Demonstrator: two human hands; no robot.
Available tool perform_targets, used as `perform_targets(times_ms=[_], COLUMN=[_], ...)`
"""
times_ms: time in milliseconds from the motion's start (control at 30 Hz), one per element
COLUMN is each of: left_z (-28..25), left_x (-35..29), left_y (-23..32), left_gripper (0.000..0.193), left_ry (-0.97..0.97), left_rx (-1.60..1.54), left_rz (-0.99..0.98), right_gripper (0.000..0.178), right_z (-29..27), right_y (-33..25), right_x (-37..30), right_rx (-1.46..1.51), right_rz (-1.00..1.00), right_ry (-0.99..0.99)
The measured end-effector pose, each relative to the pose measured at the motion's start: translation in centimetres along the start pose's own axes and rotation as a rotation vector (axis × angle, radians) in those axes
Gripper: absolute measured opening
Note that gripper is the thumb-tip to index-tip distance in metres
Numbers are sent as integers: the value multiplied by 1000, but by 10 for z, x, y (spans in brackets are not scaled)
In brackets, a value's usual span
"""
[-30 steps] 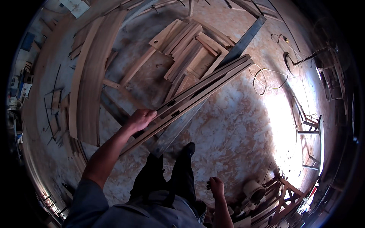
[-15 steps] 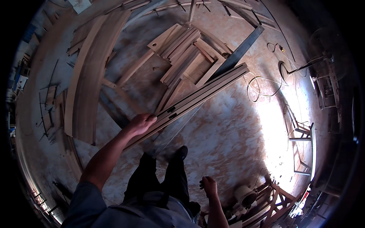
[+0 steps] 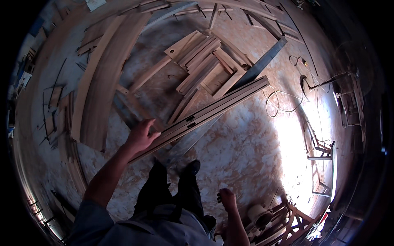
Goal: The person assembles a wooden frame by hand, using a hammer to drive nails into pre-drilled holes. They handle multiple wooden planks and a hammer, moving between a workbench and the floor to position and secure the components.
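Note:
Two long wooden rails (image 3: 223, 103) lie side by side, slanting from lower left to upper right. Grooves run along them, and each has a dark slot cut in it. At their near end is my left hand (image 3: 140, 136), open, thumb and forefinger apart, close against the wood; whether it touches cannot be told. My right hand (image 3: 227, 199) hangs low, right of my legs and away from the rails. Its fingers are curled closed, and what they hold, if anything, is hidden.
Beyond the rails lies a stack of wooden strips (image 3: 201, 53). Wide boards (image 3: 104, 78) lean along the left. A pale cable (image 3: 283, 110) loops on the floor at right. A bucket (image 3: 258, 214) and wood offcuts stand at lower right.
My left hand has loosened from the rails: its closed fingers have spread and it has shifted slightly left. The right hand stays low and curled. The whole view has shifted a little.

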State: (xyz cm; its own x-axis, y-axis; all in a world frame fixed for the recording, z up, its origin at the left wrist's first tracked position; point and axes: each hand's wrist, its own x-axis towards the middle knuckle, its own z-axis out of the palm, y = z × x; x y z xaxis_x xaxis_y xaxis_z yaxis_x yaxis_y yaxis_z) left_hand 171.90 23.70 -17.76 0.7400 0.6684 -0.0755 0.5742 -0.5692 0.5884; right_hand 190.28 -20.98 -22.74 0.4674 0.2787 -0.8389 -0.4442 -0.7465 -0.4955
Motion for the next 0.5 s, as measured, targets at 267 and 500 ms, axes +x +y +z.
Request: perform_targets(times_ms=[267, 500], left_z=[-57, -74], left_x=[-35, -53], left_y=[-84, -113], left_gripper=[53, 55], left_ry=[90, 82], left_rx=[124, -80], left_rz=[-142, -322], right_gripper=[35, 31], right_z=[-64, -26], right_y=[-75, -20], right_x=[7, 1], right_rx=[50, 131], right_rz=[-140, -35], right_ry=[273, 129])
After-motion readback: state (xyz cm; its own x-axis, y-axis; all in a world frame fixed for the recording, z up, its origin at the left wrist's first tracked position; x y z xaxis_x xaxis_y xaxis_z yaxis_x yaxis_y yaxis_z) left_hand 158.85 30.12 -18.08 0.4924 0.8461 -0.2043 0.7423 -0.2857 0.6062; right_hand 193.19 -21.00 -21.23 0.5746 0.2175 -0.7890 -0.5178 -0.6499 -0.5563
